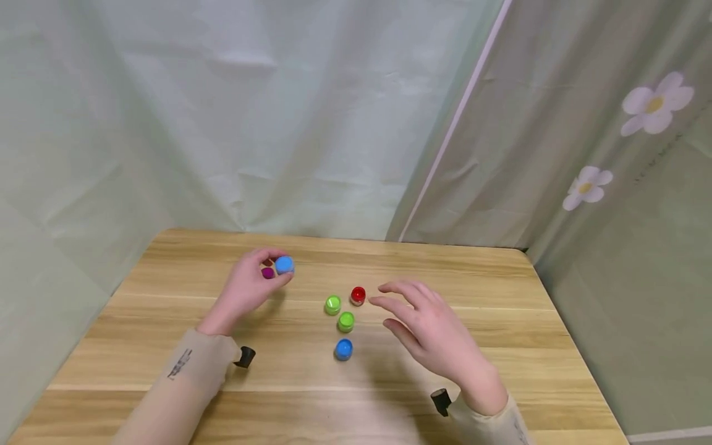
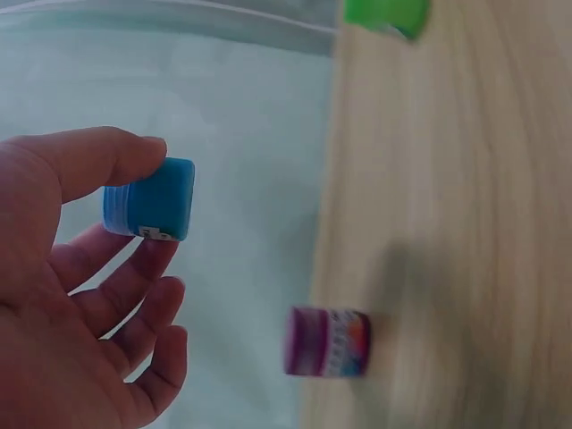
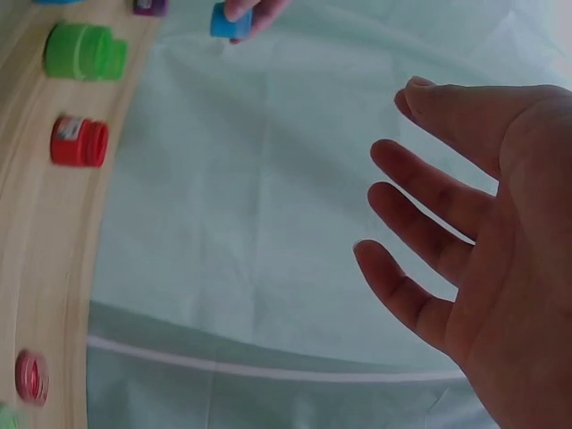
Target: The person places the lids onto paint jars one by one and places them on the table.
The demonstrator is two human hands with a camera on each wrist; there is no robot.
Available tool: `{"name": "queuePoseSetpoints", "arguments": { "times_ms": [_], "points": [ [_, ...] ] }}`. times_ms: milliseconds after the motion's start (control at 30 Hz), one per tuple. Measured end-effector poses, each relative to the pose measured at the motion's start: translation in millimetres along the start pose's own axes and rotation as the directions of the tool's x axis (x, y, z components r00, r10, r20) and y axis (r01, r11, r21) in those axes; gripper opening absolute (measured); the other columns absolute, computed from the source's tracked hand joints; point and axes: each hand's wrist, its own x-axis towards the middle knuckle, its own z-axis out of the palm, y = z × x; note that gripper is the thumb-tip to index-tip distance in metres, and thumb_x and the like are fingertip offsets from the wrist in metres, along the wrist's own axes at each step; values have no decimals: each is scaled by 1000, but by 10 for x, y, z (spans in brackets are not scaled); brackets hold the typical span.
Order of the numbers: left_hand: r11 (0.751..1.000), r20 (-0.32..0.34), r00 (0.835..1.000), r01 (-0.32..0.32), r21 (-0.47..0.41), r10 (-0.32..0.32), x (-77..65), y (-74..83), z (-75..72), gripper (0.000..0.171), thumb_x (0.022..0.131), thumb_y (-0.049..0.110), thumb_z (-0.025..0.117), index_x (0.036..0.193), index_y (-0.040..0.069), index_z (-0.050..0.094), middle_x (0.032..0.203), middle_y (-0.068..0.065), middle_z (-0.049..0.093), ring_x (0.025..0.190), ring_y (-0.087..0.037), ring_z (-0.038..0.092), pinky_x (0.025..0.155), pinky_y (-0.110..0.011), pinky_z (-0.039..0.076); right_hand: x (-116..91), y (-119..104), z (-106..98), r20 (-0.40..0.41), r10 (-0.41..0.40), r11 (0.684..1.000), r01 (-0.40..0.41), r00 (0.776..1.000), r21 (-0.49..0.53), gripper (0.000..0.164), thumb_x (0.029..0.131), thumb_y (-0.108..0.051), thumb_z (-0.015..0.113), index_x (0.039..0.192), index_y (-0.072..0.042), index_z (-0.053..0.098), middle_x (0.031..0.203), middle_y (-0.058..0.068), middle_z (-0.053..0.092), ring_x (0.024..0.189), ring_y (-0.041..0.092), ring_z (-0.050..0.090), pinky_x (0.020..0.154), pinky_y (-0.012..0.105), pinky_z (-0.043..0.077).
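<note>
In the head view my left hand is at the left over the table, pinching a small blue paint pot between thumb and fingers. The left wrist view shows this blue pot held sideways at the thumb tip, the other fingers loosely bent. A purple pot stands on the table just behind that hand's grip. My right hand hovers palm down over the table at the right, fingers spread and holding nothing. Nearest to its fingertips is a red pot.
Two green pots and another blue pot stand mid-table. At the lower left of the right wrist view, a pale red pot sits near the wooden table's edge. Curtains hang behind the table.
</note>
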Motion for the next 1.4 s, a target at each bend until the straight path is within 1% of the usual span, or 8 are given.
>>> {"name": "queuePoseSetpoints", "arguments": {
  "times_ms": [100,200,433,500,567,733,1067,1400],
  "points": [
    [999,15,1000,-16,38,16,71,-107,36,45,99,17,79,137,-1,66,127,-18,67,110,-39,65,96,-52,56,-54,22,-9,24,16,1000,-16,1000,-17,42,98,-14,78,138,-22,70,144,3,62,133,26,58,106,52,50],
    [993,17,999,-40,112,39,123,-205,78,42,99,15,78,135,-1,66,124,-17,68,108,-37,63,94,-52,56,-105,48,-12,32,23,999,-22,999,-27,39,98,-14,78,136,-22,72,144,2,62,132,26,58,104,53,51],
    [947,12,995,-95,307,96,158,-304,147,32,95,19,82,122,3,74,99,-8,72,101,-34,56,95,-60,37,-162,78,-24,12,10,1000,-9,1000,-25,36,97,-12,78,132,-21,75,141,2,64,129,27,61,102,53,52],
    [936,25,995,-100,336,97,164,-326,159,31,95,19,83,121,3,75,97,-8,73,101,-35,59,96,-64,35,-174,79,-18,20,13,1000,-13,1000,-28,36,97,-12,79,132,-22,75,141,2,64,130,26,60,101,53,52],
    [927,39,995,-101,361,93,177,-344,167,32,95,18,84,122,3,75,103,-10,75,105,-37,61,99,-66,33,-191,78,-11,29,18,999,-17,999,-32,36,97,-13,79,132,-22,75,142,2,64,130,26,60,100,53,53],
    [916,67,993,-111,386,93,204,-370,177,34,94,14,84,125,3,75,118,-16,76,116,-42,63,101,-70,31,-219,78,7,50,37,999,-35,998,-36,35,98,-14,79,131,-22,75,143,1,63,131,24,59,98,52,54],
    [918,89,995,-81,388,50,241,-413,209,39,94,15,84,129,3,74,125,-18,74,120,-43,62,99,-69,33,-225,90,0,66,39,999,-36,997,-34,34,99,-16,78,131,-23,75,141,1,64,126,25,63,101,51,54],
    [914,101,994,-82,398,45,261,-410,226,44,94,18,83,134,5,73,132,-20,71,124,-46,59,95,-68,38,-241,123,-4,76,52,998,-50,996,-36,32,99,-16,79,130,-21,75,141,1,64,126,24,63,100,48,55]
  ]
}}
